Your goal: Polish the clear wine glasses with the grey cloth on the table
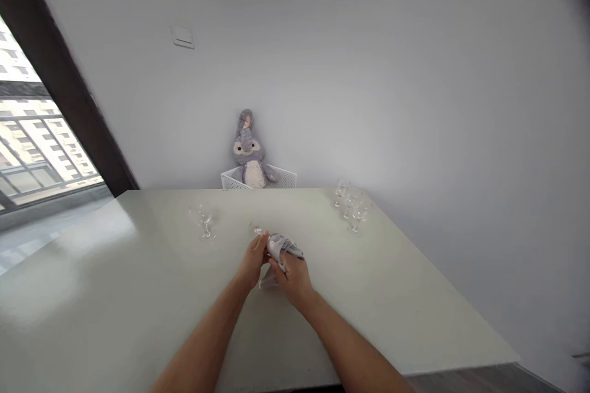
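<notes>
Over the middle of the table, my left hand (252, 261) is closed around a stemmed glass (257, 229), which lies tilted with its foot pointing away to the upper left. A light grey cloth (279, 244) covers the bowl of this glass. My right hand (295, 277) grips the cloth and presses it against the bowl, and a loose end hangs below the fingers. Both hands are close together, and most of the bowl is hidden by cloth and fingers.
A clear stemmed glass (206, 221) stands upright on the table (138, 295) at the left. Three similar glasses (357, 215) stand grouped near the back right edge. Behind the table, a grey plush toy (253, 163) sits in a white basket (288, 178) against the wall.
</notes>
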`<state>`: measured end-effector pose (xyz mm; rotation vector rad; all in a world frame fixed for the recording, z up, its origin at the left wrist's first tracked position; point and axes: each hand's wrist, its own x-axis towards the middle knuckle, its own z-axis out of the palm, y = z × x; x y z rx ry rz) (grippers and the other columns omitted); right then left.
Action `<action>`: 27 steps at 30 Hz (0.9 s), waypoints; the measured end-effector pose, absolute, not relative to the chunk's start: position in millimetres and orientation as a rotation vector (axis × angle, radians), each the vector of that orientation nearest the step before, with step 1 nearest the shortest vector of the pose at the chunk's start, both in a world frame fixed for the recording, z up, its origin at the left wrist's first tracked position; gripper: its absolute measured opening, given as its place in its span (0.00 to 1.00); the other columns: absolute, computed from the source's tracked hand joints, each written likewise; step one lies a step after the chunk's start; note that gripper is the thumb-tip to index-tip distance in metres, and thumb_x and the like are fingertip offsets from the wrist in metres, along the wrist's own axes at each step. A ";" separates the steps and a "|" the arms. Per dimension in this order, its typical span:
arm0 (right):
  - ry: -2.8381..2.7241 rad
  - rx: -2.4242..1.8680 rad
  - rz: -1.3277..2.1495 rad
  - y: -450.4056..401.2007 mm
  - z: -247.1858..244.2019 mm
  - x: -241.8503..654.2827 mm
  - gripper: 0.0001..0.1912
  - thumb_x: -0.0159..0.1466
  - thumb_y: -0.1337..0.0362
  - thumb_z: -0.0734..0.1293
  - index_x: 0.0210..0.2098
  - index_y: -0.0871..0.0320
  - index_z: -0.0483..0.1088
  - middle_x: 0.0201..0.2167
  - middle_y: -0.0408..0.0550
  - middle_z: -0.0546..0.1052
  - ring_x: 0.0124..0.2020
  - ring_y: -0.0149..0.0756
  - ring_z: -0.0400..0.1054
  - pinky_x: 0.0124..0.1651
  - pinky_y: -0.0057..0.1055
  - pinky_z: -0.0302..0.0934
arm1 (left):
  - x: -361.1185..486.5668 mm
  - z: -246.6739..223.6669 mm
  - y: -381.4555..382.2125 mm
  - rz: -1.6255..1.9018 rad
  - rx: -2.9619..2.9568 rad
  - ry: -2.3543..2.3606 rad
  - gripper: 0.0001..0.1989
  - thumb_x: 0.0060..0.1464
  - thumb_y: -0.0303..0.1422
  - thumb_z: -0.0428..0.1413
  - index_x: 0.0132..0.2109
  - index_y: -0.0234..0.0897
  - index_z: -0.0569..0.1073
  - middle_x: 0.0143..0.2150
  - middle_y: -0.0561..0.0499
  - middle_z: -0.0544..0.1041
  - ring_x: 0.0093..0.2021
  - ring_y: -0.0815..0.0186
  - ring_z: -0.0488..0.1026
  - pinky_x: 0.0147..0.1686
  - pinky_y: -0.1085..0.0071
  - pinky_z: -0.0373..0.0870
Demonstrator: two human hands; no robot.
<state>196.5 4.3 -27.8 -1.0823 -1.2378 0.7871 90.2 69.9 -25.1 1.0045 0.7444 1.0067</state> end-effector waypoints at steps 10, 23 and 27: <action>-1.008 -0.974 1.144 9.3 -31.0 200.6 0.16 0.51 0.57 0.68 0.37 0.56 0.69 0.22 0.42 0.72 0.21 0.31 0.65 0.25 0.27 0.62 | 84.1 -26.6 76.2 0.971 1.012 0.705 0.14 0.45 0.41 0.57 0.34 0.34 0.71 0.30 0.50 0.73 0.27 0.69 0.68 0.27 0.74 0.65; -0.833 -0.803 1.343 16.6 -37.3 203.9 0.16 0.55 0.56 0.65 0.40 0.57 0.67 0.19 0.38 0.69 0.15 0.26 0.60 0.18 0.24 0.60 | 84.6 -14.8 68.8 1.032 0.981 0.478 0.12 0.46 0.34 0.57 0.40 0.37 0.71 0.50 0.46 0.69 0.42 0.65 0.69 0.41 0.69 0.65; -1.402 -1.106 0.830 17.0 -41.3 208.0 0.17 0.54 0.66 0.65 0.44 0.52 0.69 0.37 0.45 0.75 0.36 0.37 0.69 0.37 0.32 0.65 | 82.9 -29.5 78.4 0.941 0.877 0.575 0.13 0.47 0.38 0.56 0.39 0.36 0.70 0.36 0.49 0.74 0.30 0.68 0.70 0.29 0.72 0.67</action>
